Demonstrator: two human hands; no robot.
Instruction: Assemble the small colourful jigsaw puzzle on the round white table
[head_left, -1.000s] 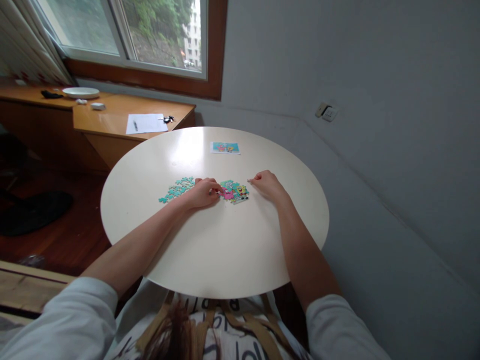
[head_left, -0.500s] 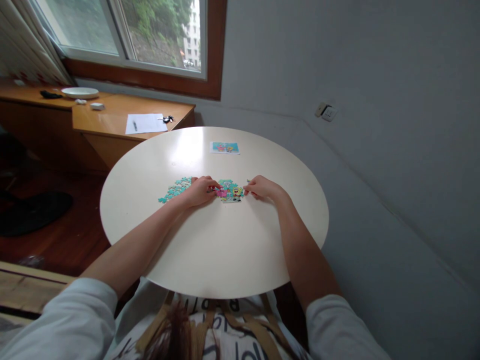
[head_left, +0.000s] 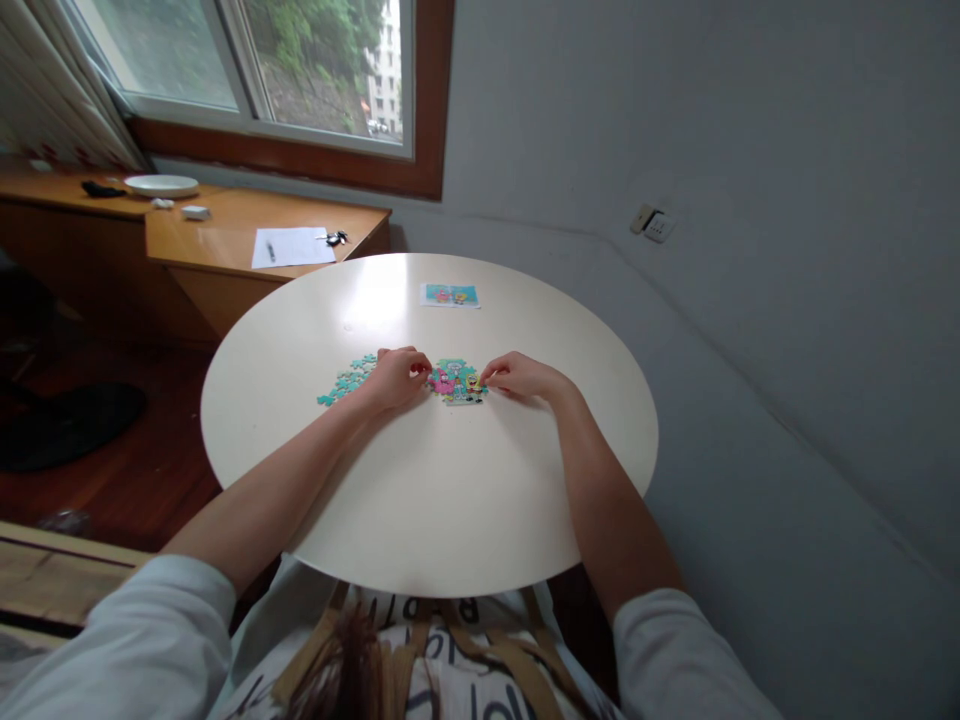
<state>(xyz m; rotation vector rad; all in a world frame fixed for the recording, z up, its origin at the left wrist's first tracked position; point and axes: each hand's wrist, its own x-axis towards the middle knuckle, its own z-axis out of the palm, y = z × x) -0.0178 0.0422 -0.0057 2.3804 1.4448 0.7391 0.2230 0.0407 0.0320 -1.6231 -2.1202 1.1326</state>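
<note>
A small, partly joined cartoon jigsaw [head_left: 457,382] in teal, pink and yellow lies near the middle of a round white table [head_left: 420,500]. My left hand [head_left: 396,377] rests against its left edge with fingers curled and pinched at the puzzle. My right hand [head_left: 520,375] presses on its right edge, fingers curled and pinched too. A heap of loose teal pieces [head_left: 346,380] lies just left of my left hand, partly hidden by it. Whether either hand holds a separate piece is too small to tell.
A small reference picture [head_left: 450,295] lies at the table's far side. To the left stands a wooden desk [head_left: 225,235] with a sheet of paper [head_left: 291,246], keys and a white plate [head_left: 160,185]. A grey wall with a socket [head_left: 652,224] runs along the right.
My right hand has slid left from beyond the jigsaw to touch its right edge. The jigsaw and my left hand have shifted slightly away from me.
</note>
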